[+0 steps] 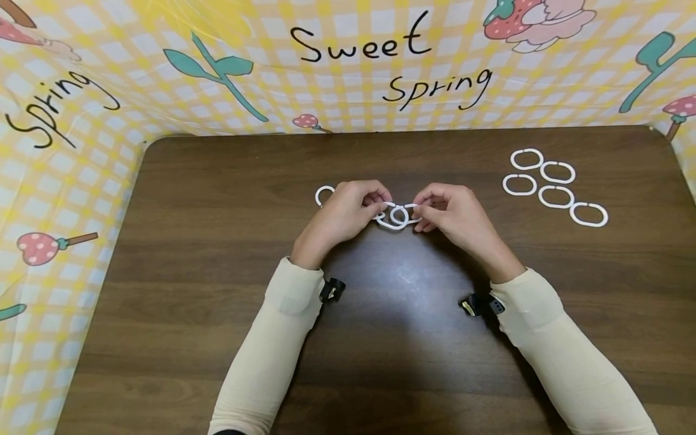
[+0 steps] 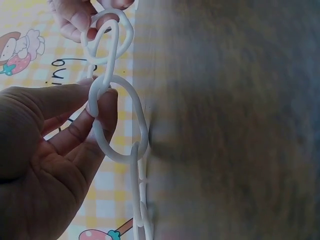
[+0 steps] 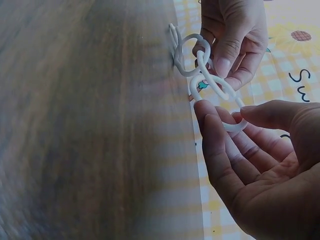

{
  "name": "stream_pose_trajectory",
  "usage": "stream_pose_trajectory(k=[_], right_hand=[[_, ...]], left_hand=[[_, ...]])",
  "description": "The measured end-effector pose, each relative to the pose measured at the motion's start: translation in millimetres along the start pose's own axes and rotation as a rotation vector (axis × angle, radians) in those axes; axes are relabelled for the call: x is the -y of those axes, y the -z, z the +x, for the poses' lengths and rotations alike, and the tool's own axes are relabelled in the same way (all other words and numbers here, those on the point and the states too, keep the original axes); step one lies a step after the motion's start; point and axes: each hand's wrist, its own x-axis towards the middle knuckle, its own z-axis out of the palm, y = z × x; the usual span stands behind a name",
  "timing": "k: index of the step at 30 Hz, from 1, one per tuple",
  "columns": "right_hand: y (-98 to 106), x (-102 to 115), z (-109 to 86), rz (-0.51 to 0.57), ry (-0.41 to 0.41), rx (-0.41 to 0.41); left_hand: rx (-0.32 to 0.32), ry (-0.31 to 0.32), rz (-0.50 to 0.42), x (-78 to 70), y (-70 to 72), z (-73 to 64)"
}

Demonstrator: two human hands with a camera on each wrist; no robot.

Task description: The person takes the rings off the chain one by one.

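White plastic chain links are joined into a short chain between the two hands. In the left wrist view, my left hand (image 1: 348, 208) pinches an oval link (image 2: 142, 120) between thumb and fingers, near the gap in its side. Further links (image 2: 134, 190) hang from that one, and one end link (image 1: 318, 194) shows left of the hand. A middle link (image 2: 111, 60) passes through the left-held link and the one on the right. My right hand (image 1: 459, 211) pinches that right-hand link (image 3: 234, 128) with thumb and fingertips, as the right wrist view shows.
Several loose white links (image 1: 589, 225) lie in a group at the right rear of the brown wooden table (image 1: 217, 338). A yellow checked cloth (image 1: 348, 96) with printed words stands behind the table and along its left side. Each sleeved wrist carries a small black camera (image 1: 333, 290).
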Motion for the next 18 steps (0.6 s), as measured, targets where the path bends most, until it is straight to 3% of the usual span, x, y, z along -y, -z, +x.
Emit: stream_pose_trajectory(k=[18], right_hand=[[-1.0, -1.8, 1.8, 0.009, -0.001, -0.002]], left_hand=[[0.01, -0.016, 0.001, 0.6, -1.8, 3.6]])
